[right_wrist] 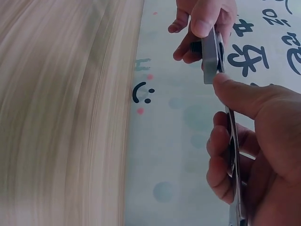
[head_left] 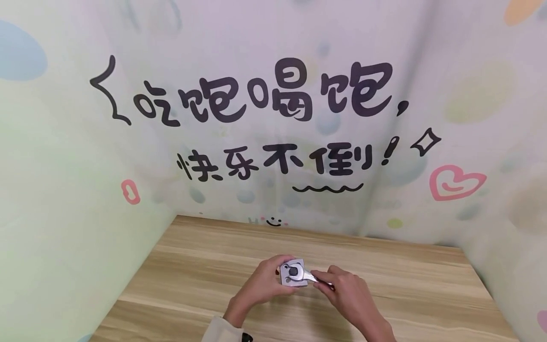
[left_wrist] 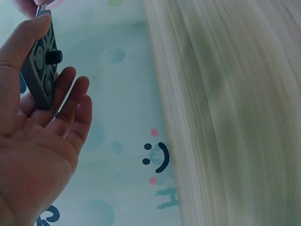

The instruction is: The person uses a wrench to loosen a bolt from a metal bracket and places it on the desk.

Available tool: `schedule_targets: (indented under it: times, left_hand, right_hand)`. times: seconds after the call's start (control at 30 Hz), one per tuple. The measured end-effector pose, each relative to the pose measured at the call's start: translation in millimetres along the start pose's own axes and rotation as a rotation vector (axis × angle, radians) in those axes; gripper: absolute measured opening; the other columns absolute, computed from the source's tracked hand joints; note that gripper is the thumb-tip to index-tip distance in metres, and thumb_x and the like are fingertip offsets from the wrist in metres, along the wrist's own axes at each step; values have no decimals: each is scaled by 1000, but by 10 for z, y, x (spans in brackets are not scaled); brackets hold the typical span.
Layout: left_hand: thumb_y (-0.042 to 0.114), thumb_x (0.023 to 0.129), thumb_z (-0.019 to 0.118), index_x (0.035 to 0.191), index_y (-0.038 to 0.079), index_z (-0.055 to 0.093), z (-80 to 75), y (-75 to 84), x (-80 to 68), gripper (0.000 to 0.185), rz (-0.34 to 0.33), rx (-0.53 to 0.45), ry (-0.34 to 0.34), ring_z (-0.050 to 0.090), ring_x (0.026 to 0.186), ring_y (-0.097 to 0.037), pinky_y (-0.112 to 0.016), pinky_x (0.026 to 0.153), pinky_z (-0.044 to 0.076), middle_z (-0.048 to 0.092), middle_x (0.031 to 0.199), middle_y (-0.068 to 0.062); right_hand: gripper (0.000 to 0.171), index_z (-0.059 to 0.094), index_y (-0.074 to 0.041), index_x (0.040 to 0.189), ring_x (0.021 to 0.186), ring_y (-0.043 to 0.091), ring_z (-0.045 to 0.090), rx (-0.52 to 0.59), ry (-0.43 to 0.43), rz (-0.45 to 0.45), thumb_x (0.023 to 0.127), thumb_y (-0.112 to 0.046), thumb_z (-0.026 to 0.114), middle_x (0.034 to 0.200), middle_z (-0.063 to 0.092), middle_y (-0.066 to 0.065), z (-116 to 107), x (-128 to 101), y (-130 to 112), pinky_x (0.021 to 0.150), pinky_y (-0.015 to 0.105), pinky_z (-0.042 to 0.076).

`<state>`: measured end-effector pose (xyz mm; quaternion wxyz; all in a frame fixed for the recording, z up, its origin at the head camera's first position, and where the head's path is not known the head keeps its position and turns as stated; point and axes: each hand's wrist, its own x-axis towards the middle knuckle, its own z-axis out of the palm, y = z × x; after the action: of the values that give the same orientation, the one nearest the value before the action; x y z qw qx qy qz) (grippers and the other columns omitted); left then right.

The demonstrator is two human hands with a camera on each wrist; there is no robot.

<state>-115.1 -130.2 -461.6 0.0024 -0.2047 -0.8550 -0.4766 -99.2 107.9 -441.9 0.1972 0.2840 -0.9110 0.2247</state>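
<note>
A small grey square plate [head_left: 293,274] with a dark bolt head [head_left: 294,271] at its centre is held above the wooden table [head_left: 192,266]. My left hand [head_left: 266,281] holds the plate [left_wrist: 41,70] by its edges, thumb on top and fingers behind; the black bolt [left_wrist: 53,57] sticks out of its face. My right hand [head_left: 348,292] grips a flat metal wrench [head_left: 315,279], whose head sits on the bolt. In the right wrist view the wrench [right_wrist: 233,155] runs along my palm up to the plate [right_wrist: 210,55].
Printed backdrop walls [head_left: 273,109] with black characters close in the table on the left, back and right. A small smiley face [head_left: 273,221] is printed where the back wall meets the tabletop.
</note>
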Motion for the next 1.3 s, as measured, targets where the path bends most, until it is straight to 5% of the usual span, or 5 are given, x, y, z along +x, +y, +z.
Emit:
schedule_targets:
  times: [0.4,0.57,1.3]
  left_hand:
    - [18,71,89,129,16,62,3,-24,-49,64,7,-15,-54,57,96,-5,-27,83,49,67,120,2]
    - [16,71,89,131,16,61,14,-13,-76,66,-14,-11,-57,57,96,-6,-33,86,51,66,121,3]
    - [28,73,87,132,12,61,70,97,14,67,-76,227,214,61,106,-19,-39,89,50,66,122,-3]
  right_hand:
    - [26,79,-24,104,56,-7,34,10,-10,-40,78,-22,81,72,50,-19,0,3,50,49,17,32]
    - [26,79,-24,104,56,-7,35,19,-26,-27,79,-22,81,72,50,-19,1,-8,47,49,17,32]
    - [25,79,-23,106,51,-3,33,34,14,237,81,-26,81,64,48,-18,-39,69,-161,46,20,30]
